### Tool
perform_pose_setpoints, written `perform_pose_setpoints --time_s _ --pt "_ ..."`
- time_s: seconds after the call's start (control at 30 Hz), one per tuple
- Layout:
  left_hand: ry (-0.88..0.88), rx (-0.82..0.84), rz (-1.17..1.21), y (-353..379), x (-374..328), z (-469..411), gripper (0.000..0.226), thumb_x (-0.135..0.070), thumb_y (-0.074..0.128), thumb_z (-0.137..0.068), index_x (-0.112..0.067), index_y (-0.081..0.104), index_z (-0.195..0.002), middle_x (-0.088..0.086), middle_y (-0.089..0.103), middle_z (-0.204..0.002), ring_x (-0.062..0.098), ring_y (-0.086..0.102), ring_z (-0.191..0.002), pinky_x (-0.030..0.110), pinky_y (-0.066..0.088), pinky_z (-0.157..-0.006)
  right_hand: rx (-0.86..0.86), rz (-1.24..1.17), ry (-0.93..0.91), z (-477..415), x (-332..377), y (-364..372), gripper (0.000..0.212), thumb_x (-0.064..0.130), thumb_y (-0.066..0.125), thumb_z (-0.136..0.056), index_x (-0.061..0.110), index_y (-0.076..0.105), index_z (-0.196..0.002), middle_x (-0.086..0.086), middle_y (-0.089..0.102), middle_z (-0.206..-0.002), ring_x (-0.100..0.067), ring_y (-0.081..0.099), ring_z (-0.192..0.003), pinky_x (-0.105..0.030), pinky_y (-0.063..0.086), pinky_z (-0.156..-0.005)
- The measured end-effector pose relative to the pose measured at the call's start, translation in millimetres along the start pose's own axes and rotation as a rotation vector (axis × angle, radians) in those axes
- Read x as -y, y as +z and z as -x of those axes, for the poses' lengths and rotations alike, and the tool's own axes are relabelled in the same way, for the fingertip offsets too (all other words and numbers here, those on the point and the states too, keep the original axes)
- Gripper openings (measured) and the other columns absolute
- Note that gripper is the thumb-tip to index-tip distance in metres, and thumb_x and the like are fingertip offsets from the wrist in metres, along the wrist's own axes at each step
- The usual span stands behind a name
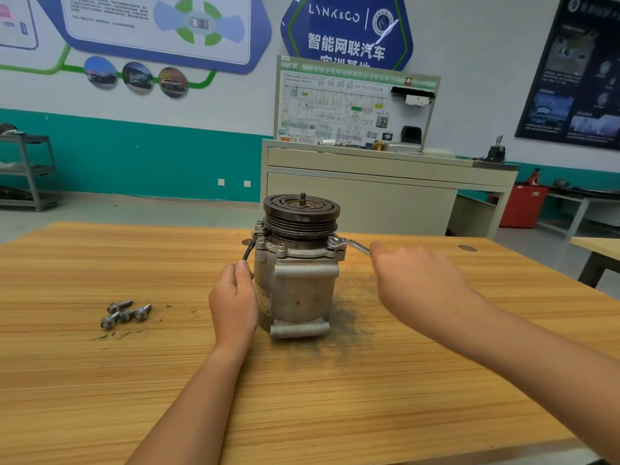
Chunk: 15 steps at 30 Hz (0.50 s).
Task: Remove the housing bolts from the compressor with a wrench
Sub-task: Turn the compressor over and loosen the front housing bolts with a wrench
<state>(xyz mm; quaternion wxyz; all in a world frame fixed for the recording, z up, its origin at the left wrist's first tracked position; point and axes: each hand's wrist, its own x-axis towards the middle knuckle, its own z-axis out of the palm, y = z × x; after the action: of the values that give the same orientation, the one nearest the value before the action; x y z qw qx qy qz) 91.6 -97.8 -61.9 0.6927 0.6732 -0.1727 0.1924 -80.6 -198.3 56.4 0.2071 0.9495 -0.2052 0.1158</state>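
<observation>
A grey metal compressor (298, 290) stands upright on the wooden table (302, 397), its dark pulley (301, 209) on top. My left hand (233, 302) grips the compressor's left side, thumb by a black wire (247, 251). My right hand (414, 278) grips the handle of a silver wrench (349, 245); the wrench's head sits on the flange at the housing's upper right. A bolt head (281, 246) shows on the front of the flange. Several removed bolts (124, 313) lie together on the table to the left.
Dark grime stains the table (349, 317) right of the compressor. Behind the table stand a beige training bench with a wiring board (355, 109), a metal shelf (30, 169) at far left, a red cabinet (521, 204) and another table (597, 250) at right.
</observation>
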Motion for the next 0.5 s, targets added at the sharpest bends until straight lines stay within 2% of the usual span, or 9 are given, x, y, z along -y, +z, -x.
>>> perform_pose_setpoints --time_s 0.07,0.13,0.17,0.23,0.3,0.37,0.43,0.5 --pt "-0.001 -0.003 -0.006 0.6 -0.1 -0.1 0.037 -0.018 0.039 -0.099 0.001 0.048 -0.069 0.0 0.037 -0.056 0.014 0.032 -0.055 0.024 0.024 -0.049 0.069 0.084 -0.037 0.9 10.5 -10.2 0.041 -0.003 0.043 -0.089 0.003 0.04 -0.129 -0.002 0.037 -0.066 -0.022 0.047 -0.067 -0.026 0.032 -0.048" --pt "-0.002 -0.002 -0.009 0.1 0.0 0.1 0.036 -0.018 0.038 -0.099 0.001 0.048 -0.07 0.0 0.038 -0.056 0.014 0.033 -0.055 0.026 0.025 -0.051 0.113 0.123 -0.063 -0.4 17.5 -17.6 0.044 -0.005 0.042 -0.089 -0.006 0.035 -0.132 -0.008 0.054 -0.096 -0.031 0.057 -0.087 -0.029 0.034 -0.051" --pt "-0.003 0.001 -0.01 -0.3 0.1 0.4 0.036 -0.018 0.038 -0.099 -0.001 0.048 -0.069 0.0 0.038 -0.056 0.014 0.033 -0.055 0.028 0.027 -0.053 0.134 0.132 -0.066 -0.9 20.1 -20.4 0.045 -0.006 0.04 -0.09 -0.011 0.03 -0.133 -0.014 0.053 -0.114 -0.034 0.058 -0.097 -0.029 0.032 -0.048" --pt "-0.009 0.008 -0.007 -1.2 0.0 0.8 0.036 -0.019 0.038 -0.099 -0.007 0.046 -0.066 -0.001 0.038 -0.057 0.013 0.034 -0.055 0.029 0.028 -0.054 0.16 0.149 -0.081 -1.4 22.1 -22.3 0.051 -0.008 0.036 -0.091 -0.016 0.016 -0.137 -0.023 0.047 -0.128 -0.037 0.056 -0.105 -0.03 0.029 -0.046" --pt "-0.016 0.009 -0.004 -1.3 -0.6 1.2 0.036 -0.019 0.038 -0.099 -0.012 0.044 -0.064 -0.002 0.039 -0.057 0.012 0.034 -0.055 0.025 0.028 -0.052 0.144 0.185 -0.114 -1.9 19.0 -19.9 0.058 -0.008 0.037 -0.09 -0.014 0.008 -0.14 -0.023 0.05 -0.125 -0.035 0.058 -0.098 -0.03 0.031 -0.047" --pt "-0.026 0.009 0.002 -1.2 -1.8 1.6 0.037 -0.019 0.039 -0.1 -0.015 0.043 -0.063 -0.003 0.039 -0.057 0.011 0.035 -0.055 0.021 0.027 -0.05 0.108 0.213 -0.119 -1.3 13.0 -18.1 0.061 -0.007 0.041 -0.089 -0.01 0.011 -0.142 -0.014 0.057 -0.105 -0.027 0.053 -0.072 -0.028 0.028 -0.042" --pt "-0.04 0.016 0.012 -1.8 -4.1 2.4 0.037 -0.019 0.039 -0.099 -0.015 0.043 -0.063 -0.002 0.038 -0.057 0.011 0.034 -0.055 0.023 0.028 -0.052 0.083 0.252 -0.119 -1.7 7.9 -19.1 0.052 -0.007 0.043 -0.088 -0.008 0.025 -0.137 -0.003 0.045 -0.074 -0.02 0.035 -0.051 -0.027 0.022 -0.038" --pt "-0.054 0.022 0.02 -2.8 -6.2 2.7 0.036 -0.019 0.039 -0.099 -0.014 0.043 -0.063 -0.002 0.039 -0.057 0.012 0.035 -0.056 0.03 0.029 -0.055 0.056 0.293 -0.147 -3.3 4.9 -21.4 0.037 -0.003 0.044 -0.088 0.0 0.042 -0.126 0.0 0.029 -0.062 -0.017 0.025 -0.047 -0.027 0.02 -0.038"
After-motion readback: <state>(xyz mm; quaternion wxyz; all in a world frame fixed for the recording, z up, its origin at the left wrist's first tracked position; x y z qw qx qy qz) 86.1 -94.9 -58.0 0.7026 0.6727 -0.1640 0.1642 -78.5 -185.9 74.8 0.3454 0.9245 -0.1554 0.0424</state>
